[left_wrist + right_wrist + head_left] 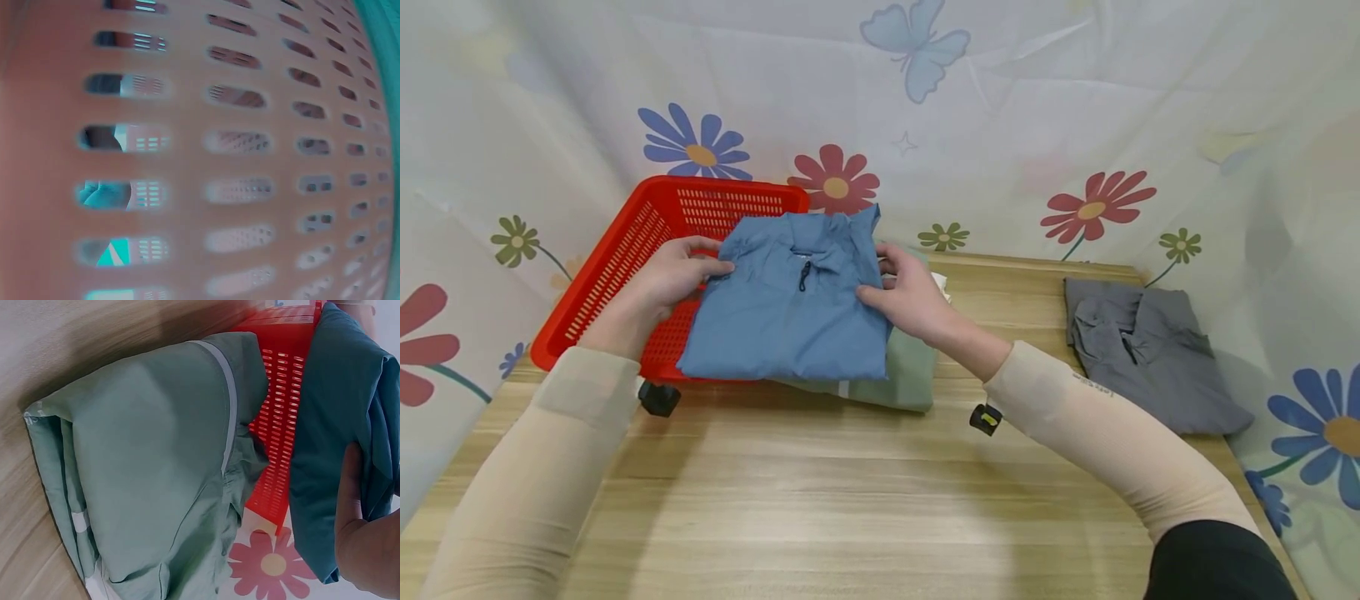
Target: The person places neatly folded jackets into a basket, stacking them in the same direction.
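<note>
Both hands hold a folded blue zip-neck top (790,325) level over the right side of a red plastic basket (597,271). My left hand (673,279) grips its left edge, thumb on top. At the opposite edge, my right hand (913,296) pinches the fabric; the right wrist view shows the thumb (351,494) pressed on the blue top (325,444). Partly hidden under and behind it, a folded green garment (910,375) with a white stripe lies on the table beside the basket. The left wrist view holds only the basket's slotted wall (187,162), very near.
A folded grey zip-neck garment (1142,350) lies at the table's right end. The wooden table (820,500) meets a white flowered cloth backdrop (1000,142) at the back and sides. The basket stands at the back left.
</note>
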The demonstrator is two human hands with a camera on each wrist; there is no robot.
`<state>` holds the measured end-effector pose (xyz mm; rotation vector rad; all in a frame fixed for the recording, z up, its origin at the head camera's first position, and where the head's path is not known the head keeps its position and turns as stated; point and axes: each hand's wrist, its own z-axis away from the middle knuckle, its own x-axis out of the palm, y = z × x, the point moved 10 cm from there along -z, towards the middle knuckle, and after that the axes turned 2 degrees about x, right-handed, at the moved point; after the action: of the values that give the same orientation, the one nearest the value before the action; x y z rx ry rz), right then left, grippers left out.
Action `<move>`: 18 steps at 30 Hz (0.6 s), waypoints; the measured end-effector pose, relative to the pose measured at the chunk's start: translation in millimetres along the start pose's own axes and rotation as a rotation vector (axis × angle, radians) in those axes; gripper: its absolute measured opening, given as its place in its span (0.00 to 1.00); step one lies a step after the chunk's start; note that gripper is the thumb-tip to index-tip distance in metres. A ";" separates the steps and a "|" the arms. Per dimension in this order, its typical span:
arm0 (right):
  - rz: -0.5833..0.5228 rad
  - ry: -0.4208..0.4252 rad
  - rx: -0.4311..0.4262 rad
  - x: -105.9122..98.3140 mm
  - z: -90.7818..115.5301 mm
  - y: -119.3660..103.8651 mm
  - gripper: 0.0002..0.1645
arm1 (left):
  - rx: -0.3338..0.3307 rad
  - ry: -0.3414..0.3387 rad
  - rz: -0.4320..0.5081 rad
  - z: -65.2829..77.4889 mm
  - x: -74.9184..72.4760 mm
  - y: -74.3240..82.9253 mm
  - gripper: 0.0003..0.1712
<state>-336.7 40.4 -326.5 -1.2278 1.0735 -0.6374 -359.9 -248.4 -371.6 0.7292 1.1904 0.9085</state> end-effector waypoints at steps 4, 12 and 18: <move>-0.010 0.001 -0.009 2.1 -0.9 1.1 0.31 | -0.008 -0.008 -0.001 -3.6 1.0 -8.3 0.39; -0.014 -0.010 -0.020 7.1 -1.6 -3.6 0.31 | -0.012 -0.001 -0.016 -3.2 0.9 -12.7 0.38; -0.025 -0.017 -0.022 9.6 -3.5 -3.4 0.31 | -0.024 -0.006 -0.041 -2.7 -1.4 -16.9 0.38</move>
<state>-335.5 29.7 -326.1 -1.2649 1.0552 -0.6347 -359.3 -257.5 -386.2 0.6858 1.1829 0.8847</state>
